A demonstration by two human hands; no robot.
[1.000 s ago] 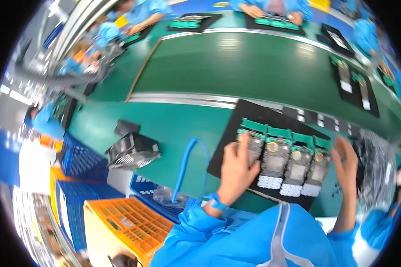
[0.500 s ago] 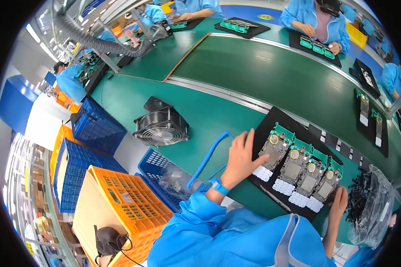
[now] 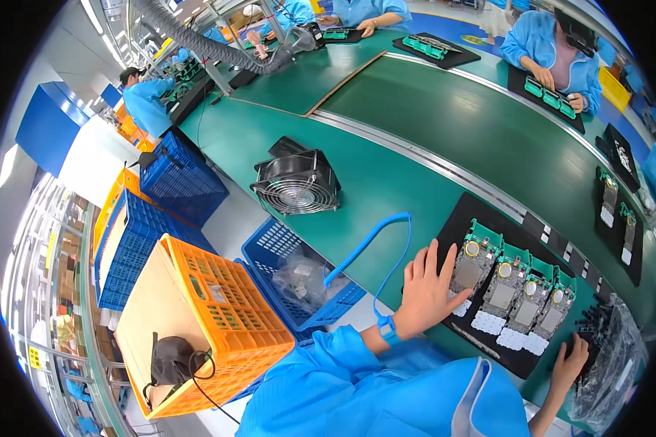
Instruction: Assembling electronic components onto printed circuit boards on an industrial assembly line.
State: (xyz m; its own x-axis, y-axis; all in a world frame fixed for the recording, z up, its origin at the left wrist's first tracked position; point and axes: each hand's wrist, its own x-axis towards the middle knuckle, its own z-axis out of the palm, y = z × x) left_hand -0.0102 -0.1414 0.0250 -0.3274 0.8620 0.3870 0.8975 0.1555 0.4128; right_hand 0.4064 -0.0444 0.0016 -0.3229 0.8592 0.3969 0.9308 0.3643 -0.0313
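Spread fingers of my left hand [image 3: 431,291] lie over the left edge of a black mat [image 3: 452,229], its thumb beside the leftmost circuit board [image 3: 467,271]. Several such grey boards stand in a row on the mat, each with a green plastic holder at its top, a round yellow-ringed part and a white dotted pad at its bottom. A blue wristband [image 3: 388,330] with a coiled blue cord [image 3: 364,244] is on my left wrist. My right hand [image 3: 570,364], fingers apart, is right of the mat, at the edge of a heap of black parts [image 3: 594,331]; contact cannot be made out.
A clear plastic bag [image 3: 614,379] lies by the black parts. A black fan [image 3: 299,182] stands on the green table. Blue crate [image 3: 270,251] and orange crate [image 3: 233,320] stand at left. Beyond the conveyor belt [image 3: 430,109], a person [image 3: 554,54] handles green holders.
My right hand has left the mat's right edge and moved right, to the black parts. My left hand stays at the mat's left side. The whole view has shifted.
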